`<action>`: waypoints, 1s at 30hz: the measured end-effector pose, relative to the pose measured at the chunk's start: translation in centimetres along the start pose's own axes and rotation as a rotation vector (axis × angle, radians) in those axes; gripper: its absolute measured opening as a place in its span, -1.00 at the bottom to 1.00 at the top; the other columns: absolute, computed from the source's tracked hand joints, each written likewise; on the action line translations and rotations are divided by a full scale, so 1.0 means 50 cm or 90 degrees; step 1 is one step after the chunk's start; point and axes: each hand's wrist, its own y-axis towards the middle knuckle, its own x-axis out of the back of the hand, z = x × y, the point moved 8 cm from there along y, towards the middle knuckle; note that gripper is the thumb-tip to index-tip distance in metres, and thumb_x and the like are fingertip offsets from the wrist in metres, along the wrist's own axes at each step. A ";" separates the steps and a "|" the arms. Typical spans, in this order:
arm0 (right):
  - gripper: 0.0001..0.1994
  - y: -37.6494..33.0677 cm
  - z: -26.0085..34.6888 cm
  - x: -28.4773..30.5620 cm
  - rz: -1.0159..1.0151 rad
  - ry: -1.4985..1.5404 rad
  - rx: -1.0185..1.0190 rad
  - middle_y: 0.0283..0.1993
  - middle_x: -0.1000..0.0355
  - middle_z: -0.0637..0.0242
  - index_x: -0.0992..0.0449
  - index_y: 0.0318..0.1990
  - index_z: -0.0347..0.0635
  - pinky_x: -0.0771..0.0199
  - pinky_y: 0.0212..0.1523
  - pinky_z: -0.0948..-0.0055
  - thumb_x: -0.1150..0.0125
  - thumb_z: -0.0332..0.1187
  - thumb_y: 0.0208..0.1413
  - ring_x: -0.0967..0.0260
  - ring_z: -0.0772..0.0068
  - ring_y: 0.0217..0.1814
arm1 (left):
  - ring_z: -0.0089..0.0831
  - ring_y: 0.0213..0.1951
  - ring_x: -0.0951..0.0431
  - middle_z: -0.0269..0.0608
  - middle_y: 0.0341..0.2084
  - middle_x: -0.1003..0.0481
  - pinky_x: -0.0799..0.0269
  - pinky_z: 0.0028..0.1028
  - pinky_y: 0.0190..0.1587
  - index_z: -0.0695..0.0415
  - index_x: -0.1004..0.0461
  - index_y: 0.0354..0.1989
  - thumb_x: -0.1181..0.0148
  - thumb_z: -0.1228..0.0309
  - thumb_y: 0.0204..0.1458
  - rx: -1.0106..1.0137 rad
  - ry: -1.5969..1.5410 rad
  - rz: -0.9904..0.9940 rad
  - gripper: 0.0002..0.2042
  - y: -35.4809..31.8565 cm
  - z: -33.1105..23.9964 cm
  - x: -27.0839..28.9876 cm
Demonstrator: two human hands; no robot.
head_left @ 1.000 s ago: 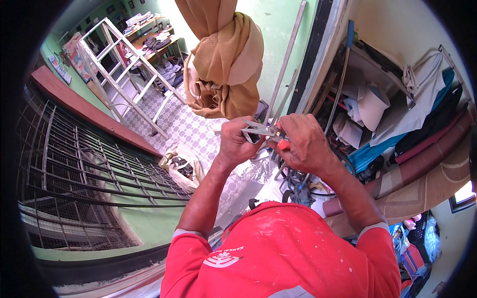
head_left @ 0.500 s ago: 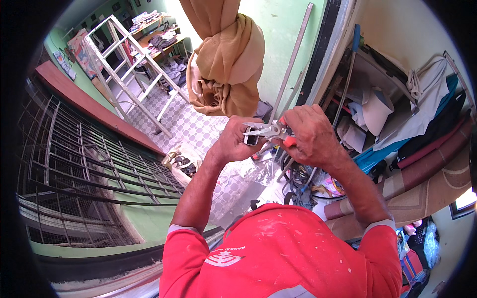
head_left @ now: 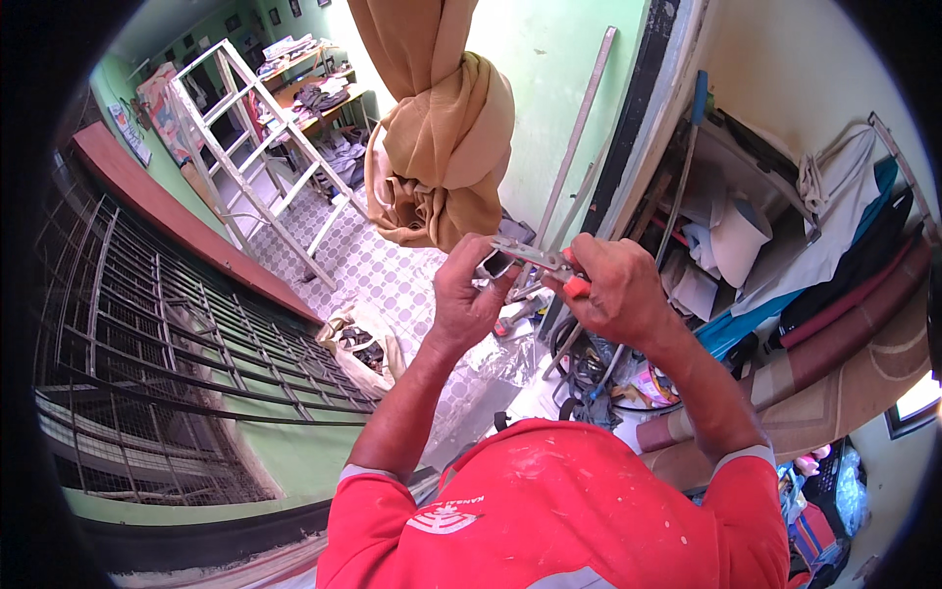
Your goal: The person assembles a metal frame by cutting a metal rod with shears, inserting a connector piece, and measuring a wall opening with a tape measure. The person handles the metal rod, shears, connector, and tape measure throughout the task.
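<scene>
High above a tiled floor, my left hand (head_left: 474, 294) and my right hand (head_left: 613, 293) are raised together in front of my chest. My right hand grips red-handled pliers (head_left: 549, 265), whose metal jaws point left. My left hand pinches a small dark metal piece (head_left: 496, 263) at the jaw tips. My red shirt (head_left: 549, 510) fills the lower middle of the view.
A knotted tan curtain (head_left: 442, 137) hangs just beyond my hands. A barred window grille (head_left: 167, 363) lies to the left, a white ladder (head_left: 265, 157) at the back left. Metal bars (head_left: 579, 128) lean on the green wall. Rolled mats and cloths (head_left: 834, 294) pile up at right.
Both hands have stayed together on the pliers and the small piece, drifting slightly up and right in the view. The grip looks the same.
</scene>
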 end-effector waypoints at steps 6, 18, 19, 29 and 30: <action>-0.62 0.037 0.049 0.042 -0.005 -0.134 0.070 -0.28 -0.47 0.16 -0.49 -0.14 -0.15 -0.29 -0.12 0.04 -0.57 -0.14 0.16 -0.50 -0.03 -0.19 | -0.63 -0.39 -0.55 -0.36 -0.43 -0.61 -0.46 -0.51 -0.30 0.23 -0.66 -0.20 -0.54 0.50 0.24 -0.023 0.002 0.032 -0.87 0.021 0.015 0.003; -0.67 0.019 0.003 0.031 0.016 -0.080 0.064 -0.36 -0.51 0.14 -0.53 -0.16 -0.15 -0.39 -0.18 0.02 -0.53 -0.24 0.02 -0.53 -0.07 -0.29 | -0.63 -0.52 -0.33 -0.43 -0.65 -0.39 -0.28 -0.47 -0.45 0.18 -0.46 -0.47 -0.55 0.46 0.19 -0.037 0.032 0.069 -0.68 0.053 -0.003 -0.015; -0.68 0.021 0.008 0.035 0.011 -0.094 0.068 -0.36 -0.51 0.15 -0.53 -0.16 -0.15 -0.39 -0.18 0.01 -0.53 -0.25 0.02 -0.54 -0.07 -0.29 | -0.62 -0.53 -0.34 -0.42 -0.65 -0.39 -0.26 -0.47 -0.46 0.18 -0.48 -0.47 -0.54 0.44 0.20 -0.044 0.024 0.081 -0.69 0.055 0.000 -0.015; -0.70 0.019 0.015 0.028 -0.014 -0.089 0.065 -0.39 -0.51 0.15 -0.50 -0.23 -0.14 -0.39 -0.28 0.02 -0.54 -0.24 0.09 -0.56 -0.07 -0.32 | -0.66 -0.54 -0.33 -0.43 -0.62 -0.44 -0.27 -0.46 -0.47 0.22 -0.62 -0.37 -0.49 0.43 0.17 0.023 -0.021 0.274 -0.83 0.075 0.009 -0.019; -0.70 0.018 0.010 0.025 -0.005 -0.084 0.061 -0.37 -0.54 0.15 -0.51 -0.22 -0.14 -0.41 -0.28 0.02 -0.53 -0.25 0.06 -0.57 -0.05 -0.31 | -0.65 -0.54 -0.33 -0.42 -0.62 -0.44 -0.27 -0.45 -0.46 0.22 -0.62 -0.37 -0.47 0.44 0.15 0.036 -0.042 0.293 -0.85 0.077 0.006 -0.019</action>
